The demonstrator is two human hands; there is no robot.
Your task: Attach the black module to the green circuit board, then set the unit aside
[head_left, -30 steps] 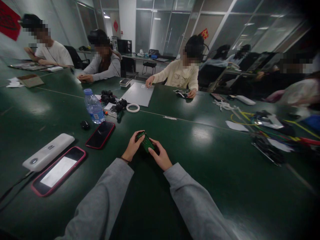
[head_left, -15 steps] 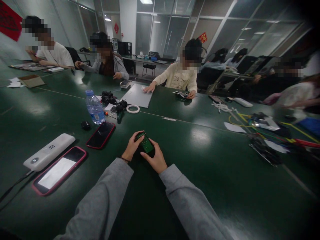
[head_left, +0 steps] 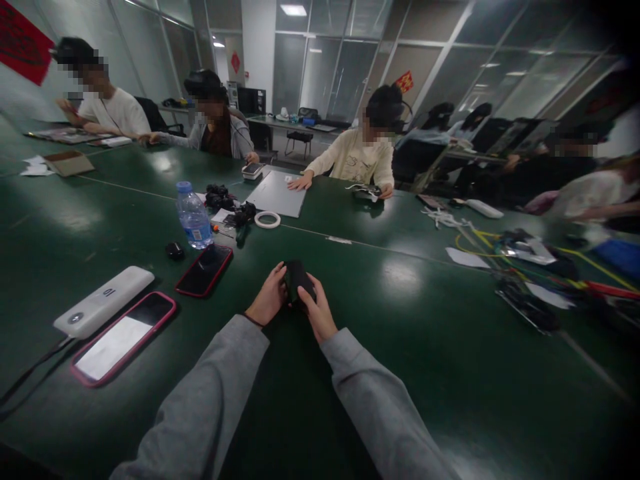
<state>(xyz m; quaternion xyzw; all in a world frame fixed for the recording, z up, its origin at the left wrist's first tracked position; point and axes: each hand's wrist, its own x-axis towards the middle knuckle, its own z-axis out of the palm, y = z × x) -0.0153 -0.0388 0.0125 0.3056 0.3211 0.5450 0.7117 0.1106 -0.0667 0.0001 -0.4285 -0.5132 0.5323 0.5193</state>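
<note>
Glass walls [head_left: 317, 73] stand at the back of the room, and people sit around a dark green desk [head_left: 400, 333] that spreads out on every side of the two hands. Both hands are closed on one thing, a small black device [head_left: 301, 279], which sits between them with a dark, plain face showing. The left grip [head_left: 271, 295] grasps its left side with the fingers; the right grip [head_left: 320, 308] grasps its right side, thumb laid on the face. Whether the device touches the desk cannot be told.

Left of the left grip lies a phone [head_left: 204, 271] with a red rim and dark screen. Farther left and nearer the wearer is a second phone [head_left: 123, 340], its screen partly lit white, with a white power bank [head_left: 105, 302] just beside it and a cord [head_left: 37, 373] running from that. Beyond the left grip, to its left, stands an upright water bottle [head_left: 195, 219] with a blue cap. A white tape roll [head_left: 267, 220] lies beyond the device, and past it a flat grey panel [head_left: 277, 195]; a person in a cream top [head_left: 347, 157] rests one hand on its edge. Well right of the right grip, coloured cables [head_left: 485, 243] lie tangled.
</note>
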